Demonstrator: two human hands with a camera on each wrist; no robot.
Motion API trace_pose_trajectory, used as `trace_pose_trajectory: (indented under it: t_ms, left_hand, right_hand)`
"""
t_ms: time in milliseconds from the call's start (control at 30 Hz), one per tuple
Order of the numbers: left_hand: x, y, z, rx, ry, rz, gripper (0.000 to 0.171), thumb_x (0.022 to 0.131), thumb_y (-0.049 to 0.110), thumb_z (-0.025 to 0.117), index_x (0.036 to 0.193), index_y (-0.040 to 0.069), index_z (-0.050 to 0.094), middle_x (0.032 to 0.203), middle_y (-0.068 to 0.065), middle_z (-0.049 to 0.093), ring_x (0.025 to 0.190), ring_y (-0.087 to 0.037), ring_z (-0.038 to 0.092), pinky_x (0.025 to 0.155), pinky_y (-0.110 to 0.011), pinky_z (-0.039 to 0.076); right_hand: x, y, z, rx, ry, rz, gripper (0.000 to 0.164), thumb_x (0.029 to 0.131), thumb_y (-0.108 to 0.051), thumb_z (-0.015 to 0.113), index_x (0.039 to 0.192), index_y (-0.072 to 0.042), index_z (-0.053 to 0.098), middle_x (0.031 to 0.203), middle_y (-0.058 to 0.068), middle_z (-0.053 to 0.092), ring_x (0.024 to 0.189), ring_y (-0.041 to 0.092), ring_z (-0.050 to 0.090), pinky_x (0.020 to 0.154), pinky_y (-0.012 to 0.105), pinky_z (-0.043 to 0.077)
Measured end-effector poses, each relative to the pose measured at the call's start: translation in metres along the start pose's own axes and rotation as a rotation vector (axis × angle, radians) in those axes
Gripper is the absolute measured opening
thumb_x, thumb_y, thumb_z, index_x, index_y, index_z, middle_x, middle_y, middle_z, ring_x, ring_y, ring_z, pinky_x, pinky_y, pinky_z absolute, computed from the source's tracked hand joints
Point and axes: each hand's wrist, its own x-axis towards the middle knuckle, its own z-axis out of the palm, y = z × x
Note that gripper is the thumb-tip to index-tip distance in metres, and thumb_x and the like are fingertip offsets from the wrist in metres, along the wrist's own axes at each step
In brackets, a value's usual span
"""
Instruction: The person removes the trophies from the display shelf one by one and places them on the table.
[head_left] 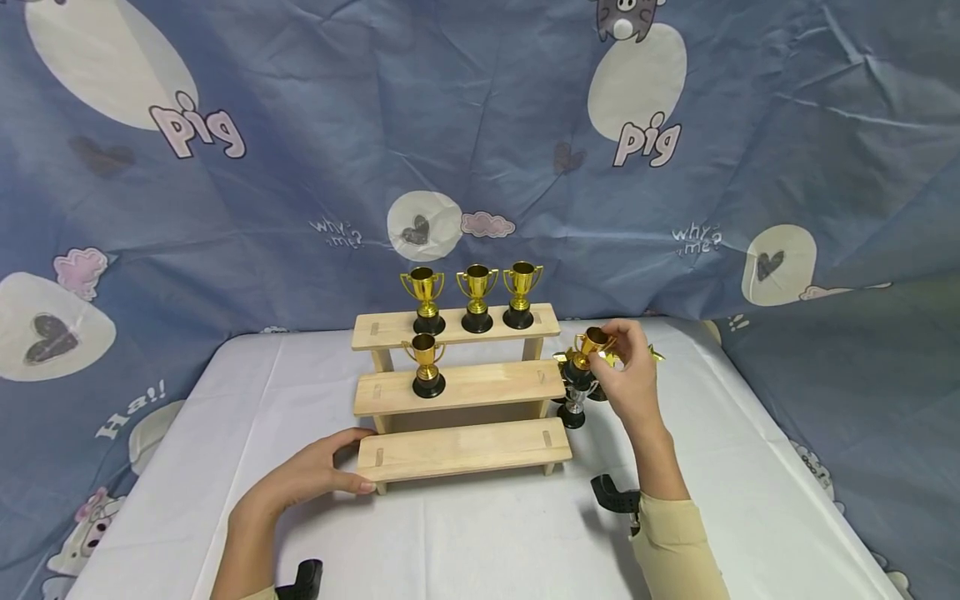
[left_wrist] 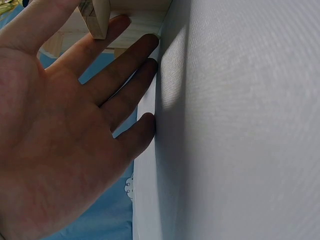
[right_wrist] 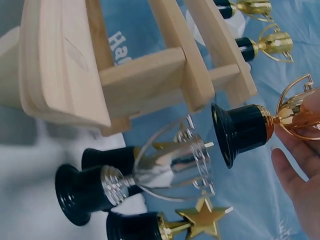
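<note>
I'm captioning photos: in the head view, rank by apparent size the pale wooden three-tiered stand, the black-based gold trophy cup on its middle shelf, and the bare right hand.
Wooden stand
Right hand
Middle-shelf gold trophy cup

We see a white-covered desk [head_left: 480, 542], blue printed fabric [head_left: 315, 108] behind and beside the desk, "pig" lettering [head_left: 198, 127] above its far edge

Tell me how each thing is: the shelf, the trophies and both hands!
Wooden shelf: standing on the table
Three gold trophies: upright on the top step
Single gold trophy: upright on the middle step
Held trophy: lifted off the table
Silver trophy: upright on the table
Star trophy: upright, partly hidden
Left hand: at the shelf's left end, fingers spread
Right hand: pinching the held trophy
</note>
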Motion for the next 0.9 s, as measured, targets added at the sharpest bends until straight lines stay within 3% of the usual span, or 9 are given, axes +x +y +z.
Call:
trace_pose_trajectory:
  t_ms: [333,700,900]
  left_hand:
    - [0.0,0.001,0.0,0.003,0.001,-0.01,0.079,0.072,0.038,0.086,0.14,0.015,0.054,0.151,-0.017,0.047,0.144,-0.044,0.035,0.11,-0.066,0.033]
    - [0.0,0.0,0.002,-0.005,0.002,-0.014,0.077,0.072,0.037,0.086,0.139,0.015,0.055,0.15,-0.016,0.048,0.144,-0.043,0.035,0.111,-0.065,0.033]
    - [0.001,-0.001,0.002,0.003,0.003,-0.018,0.08,0.072,0.038,0.085,0.141,0.013,0.054,0.151,-0.018,0.046,0.145,-0.045,0.033,0.111,-0.067,0.031]
  right_hand:
    - [0.004,0.005,-0.015,0.003,0.07,0.05,0.036,0.082,0.014,0.061,0.116,0.005,0.053,0.105,-0.004,0.059,0.098,0.003,0.062,0.089,0.015,0.047]
    - [0.002,-0.027,-0.023,-0.046,0.081,0.078,0.035,0.08,0.013,0.057,0.114,0.012,0.05,0.104,0.003,0.061,0.095,0.001,0.06,0.089,0.015,0.047]
    - [0.006,-0.001,-0.036,-0.087,0.095,0.133,0.037,0.079,0.013,0.057,0.115,0.006,0.052,0.102,-0.005,0.062,0.093,0.003,0.06,0.085,0.015,0.048]
